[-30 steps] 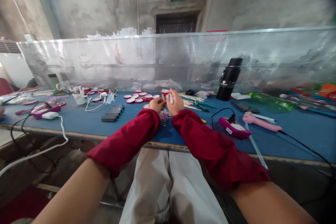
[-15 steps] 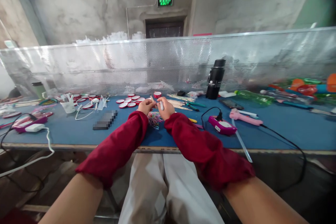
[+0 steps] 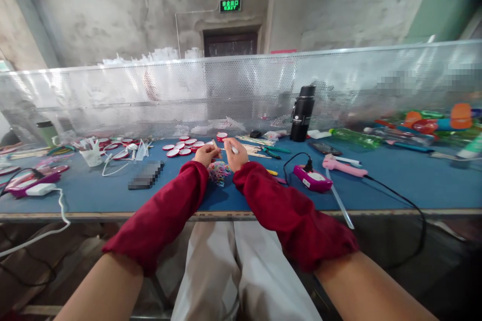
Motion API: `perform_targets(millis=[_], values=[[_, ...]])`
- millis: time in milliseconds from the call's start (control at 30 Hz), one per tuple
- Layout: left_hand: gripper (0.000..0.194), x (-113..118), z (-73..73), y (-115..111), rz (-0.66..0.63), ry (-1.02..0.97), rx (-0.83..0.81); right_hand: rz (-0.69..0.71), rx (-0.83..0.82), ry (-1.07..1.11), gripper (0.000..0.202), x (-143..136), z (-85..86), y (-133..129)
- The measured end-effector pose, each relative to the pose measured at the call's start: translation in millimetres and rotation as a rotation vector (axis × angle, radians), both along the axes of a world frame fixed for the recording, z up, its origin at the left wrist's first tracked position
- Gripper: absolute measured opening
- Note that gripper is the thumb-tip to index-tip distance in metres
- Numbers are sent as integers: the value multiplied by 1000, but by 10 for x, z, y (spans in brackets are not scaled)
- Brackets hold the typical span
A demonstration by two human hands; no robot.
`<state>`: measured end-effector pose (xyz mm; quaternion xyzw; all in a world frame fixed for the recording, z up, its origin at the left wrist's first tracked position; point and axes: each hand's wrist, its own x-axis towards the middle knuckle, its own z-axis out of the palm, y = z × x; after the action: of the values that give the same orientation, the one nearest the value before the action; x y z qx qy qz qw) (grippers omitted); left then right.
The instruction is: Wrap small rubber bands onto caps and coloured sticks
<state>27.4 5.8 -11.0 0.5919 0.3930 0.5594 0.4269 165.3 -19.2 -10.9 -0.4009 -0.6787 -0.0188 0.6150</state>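
Note:
Above the blue tabletop, my left hand (image 3: 206,155) pinches a thin pale stick (image 3: 215,144) that looks like wood. Close beside it, my right hand (image 3: 237,155) is closed around a white pen-like tube (image 3: 235,150), mostly hidden by the fingers. A small gap separates the hands. Just below them lies a tangled bundle of thin multicoloured strands (image 3: 220,173). Behind the left hand are several round red-rimmed white discs (image 3: 178,148), with a small stack of them (image 3: 222,136) behind the gap. Loose thin sticks (image 3: 256,149) and green-handled pliers (image 3: 273,152) lie beyond the right hand.
To the right are a purple device (image 3: 313,179) with a black cord, a pink glue gun (image 3: 346,166), a clear rod (image 3: 342,205) over the table edge, and a black flask (image 3: 303,114). A white cup (image 3: 91,156) and a pixelated dark object (image 3: 146,175) are left. Perforated metal panel (image 3: 248,95) behind.
The camera view has shifted slightly, so the scene sits a little further left. My hands have moved slightly apart, and both keep hold of their things.

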Motion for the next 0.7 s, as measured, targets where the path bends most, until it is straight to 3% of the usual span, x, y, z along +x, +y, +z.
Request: perform_targets(millis=[100, 333, 700], values=[[32, 13, -17, 5, -14, 18, 22, 56, 14, 45, 33, 12, 46, -28], [27, 4, -85, 71, -3, 82, 117, 63, -10, 81, 12, -44, 16, -68], [17, -13, -116, 119, 26, 145, 221, -1, -47, 6, 19, -74, 4, -125]])
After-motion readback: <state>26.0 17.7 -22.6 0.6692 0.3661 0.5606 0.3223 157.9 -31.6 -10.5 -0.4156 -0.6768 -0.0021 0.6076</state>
